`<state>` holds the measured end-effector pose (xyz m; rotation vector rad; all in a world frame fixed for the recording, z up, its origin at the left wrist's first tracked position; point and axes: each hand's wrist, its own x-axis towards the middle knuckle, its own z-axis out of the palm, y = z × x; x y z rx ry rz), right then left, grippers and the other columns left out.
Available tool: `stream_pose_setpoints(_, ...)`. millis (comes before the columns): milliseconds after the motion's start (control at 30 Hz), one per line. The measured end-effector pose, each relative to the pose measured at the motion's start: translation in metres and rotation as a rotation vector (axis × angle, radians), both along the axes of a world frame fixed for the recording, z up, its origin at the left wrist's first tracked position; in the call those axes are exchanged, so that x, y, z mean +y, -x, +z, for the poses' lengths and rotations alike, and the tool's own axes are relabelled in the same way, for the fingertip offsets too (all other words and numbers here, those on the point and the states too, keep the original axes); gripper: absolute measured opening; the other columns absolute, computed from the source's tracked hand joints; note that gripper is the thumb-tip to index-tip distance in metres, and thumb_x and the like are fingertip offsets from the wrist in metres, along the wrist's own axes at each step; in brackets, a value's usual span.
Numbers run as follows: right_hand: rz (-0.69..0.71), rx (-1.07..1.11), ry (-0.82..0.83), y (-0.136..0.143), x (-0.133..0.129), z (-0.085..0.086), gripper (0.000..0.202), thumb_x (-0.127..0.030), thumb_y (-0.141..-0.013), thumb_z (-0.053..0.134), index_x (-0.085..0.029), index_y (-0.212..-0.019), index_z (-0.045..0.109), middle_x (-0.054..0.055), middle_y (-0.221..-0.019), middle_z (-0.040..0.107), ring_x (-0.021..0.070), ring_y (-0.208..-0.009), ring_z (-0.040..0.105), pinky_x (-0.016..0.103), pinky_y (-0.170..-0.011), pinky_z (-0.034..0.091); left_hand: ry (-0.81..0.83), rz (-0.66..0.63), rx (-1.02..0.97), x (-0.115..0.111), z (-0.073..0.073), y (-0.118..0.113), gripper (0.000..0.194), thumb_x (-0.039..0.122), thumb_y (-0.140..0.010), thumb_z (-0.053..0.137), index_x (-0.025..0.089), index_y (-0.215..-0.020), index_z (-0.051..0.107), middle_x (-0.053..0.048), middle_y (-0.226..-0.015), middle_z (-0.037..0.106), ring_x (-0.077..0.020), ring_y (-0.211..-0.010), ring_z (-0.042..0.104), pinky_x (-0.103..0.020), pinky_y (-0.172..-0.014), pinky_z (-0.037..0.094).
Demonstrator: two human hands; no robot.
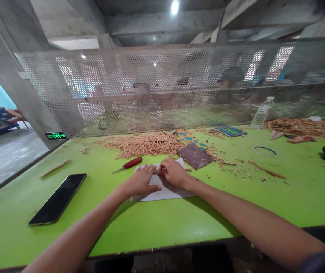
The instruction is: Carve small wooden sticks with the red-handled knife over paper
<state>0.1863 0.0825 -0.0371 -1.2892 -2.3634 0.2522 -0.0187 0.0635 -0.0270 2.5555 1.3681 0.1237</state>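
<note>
Just right of a red-handled tool (133,162), white paper (162,195) is topped by the left hand (141,181), thumb splayed, and right hand (175,173), fingers curled, their hold unclear.

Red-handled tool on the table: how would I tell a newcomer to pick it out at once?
On the green table, find the heap of wood shavings in front of the perforated screen. Between that heap and the left hand lies the red-handled tool, its thin metal end pointing left. Its red handle sets it apart from the wooden stick and black phone farther left.
</note>
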Motion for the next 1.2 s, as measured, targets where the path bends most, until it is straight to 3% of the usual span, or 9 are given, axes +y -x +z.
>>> stream_pose_setpoints(100, -0.108, 0.004, -0.014, -0.005, 0.007, -0.003, 0.013, -0.02, -0.095, 0.061, -0.013, -0.087, 0.069, 0.011, -0.092, 0.067, 0.0208, -0.086, 0.057, 0.029, -0.075, 0.035, 0.013, -0.005, 0.012, 0.0, 0.002, 0.0, 0.084, 0.06, -0.088, 0.067, 0.017, -0.154, 0.038, -0.02, -0.163, 0.039, -0.0415, -0.152, 0.032, -0.056, -0.122, 0.028)
stream_pose_setpoints(300, 0.141, 0.029, -0.043, 0.006, -0.003, -0.005, 0.004, -0.015, -0.089, 0.065, -0.015, -0.089, 0.068, 0.007, -0.09, 0.067, 0.0188, -0.084, 0.056, 0.027, -0.075, 0.036, 0.011, -0.016, 0.012, -0.001, 0.004, -0.002, 0.077, 0.056, -0.089, 0.068, 0.015, -0.15, 0.044, -0.022, -0.161, 0.042, -0.0418, -0.151, 0.035, -0.056, -0.122, 0.029)
stream_pose_setpoints(500, -0.107, 0.018, -0.021, -0.004, 0.007, -0.003, 0.012, -0.019, -0.094, 0.063, -0.014, -0.085, 0.069, 0.01, -0.091, 0.068, 0.0203, -0.086, 0.057, 0.029, -0.075, 0.035, 0.013, 0.01, 0.039, -0.002, 0.004, -0.002, 0.083, 0.06, -0.09, 0.065, 0.016, -0.154, 0.038, -0.021, -0.164, 0.038, -0.0421, -0.153, 0.031, -0.057, -0.122, 0.028)
stream_pose_setpoints(700, 0.174, 0.008, -0.049, 0.01, -0.008, -0.002, 0.008, -0.01, -0.086, 0.066, -0.014, -0.093, 0.069, 0.009, -0.097, 0.068, 0.0193, -0.088, 0.057, 0.027, -0.079, 0.037, -0.021, -0.018, 0.004, -0.003, 0.005, -0.002, 0.071, 0.053, -0.088, 0.068, 0.016, -0.145, 0.049, -0.02, -0.154, 0.051, -0.041, -0.146, 0.042, -0.054, -0.119, 0.034)
stream_pose_setpoints(867, -0.081, 0.031, -0.017, -0.004, 0.007, -0.002, 0.012, -0.018, -0.093, 0.062, -0.014, -0.084, 0.069, 0.009, -0.089, 0.067, 0.0198, -0.085, 0.057, 0.028, -0.074, 0.035, -0.005, -0.002, 0.001, -0.001, 0.002, -0.002, 0.081, 0.059, -0.088, 0.067, 0.019, -0.153, 0.04, -0.019, -0.163, 0.04, -0.0411, -0.152, 0.033, -0.057, -0.122, 0.028)
stream_pose_setpoints(933, -0.068, 0.039, -0.04, -0.005, 0.006, -0.003, 0.011, -0.018, -0.092, 0.063, -0.014, -0.083, 0.068, 0.009, -0.088, 0.067, 0.0197, -0.084, 0.057, 0.028, -0.074, 0.035, 0.008, -0.004, 0.004, 0.0, 0.002, -0.001, 0.081, 0.06, -0.088, 0.066, 0.018, -0.153, 0.04, -0.02, -0.163, 0.04, -0.0413, -0.152, 0.033, -0.057, -0.122, 0.028)
stream_pose_setpoints(1100, 0.134, 0.049, -0.032, 0.004, -0.002, -0.004, 0.006, -0.02, -0.088, 0.066, -0.016, -0.084, 0.068, 0.006, -0.087, 0.067, 0.0178, -0.08, 0.056, 0.027, -0.071, 0.035, 0.015, -0.016, 0.014, 0.0, 0.003, 0.0, 0.076, 0.058, -0.089, 0.064, 0.018, -0.15, 0.043, -0.019, -0.16, 0.044, -0.0407, -0.151, 0.035, -0.056, -0.122, 0.028)
stream_pose_setpoints(1200, -0.016, 0.048, 0.008, -0.003, 0.007, -0.002, 0.015, -0.025, -0.092, 0.066, -0.016, -0.081, 0.069, 0.007, -0.085, 0.069, 0.0187, -0.08, 0.057, 0.027, -0.071, 0.035, 0.021, 0.001, 0.028, 0.0, 0.004, -0.001, 0.082, 0.06, -0.089, 0.064, 0.017, -0.154, 0.038, -0.02, -0.163, 0.039, -0.0407, -0.152, 0.033, -0.055, -0.122, 0.028)
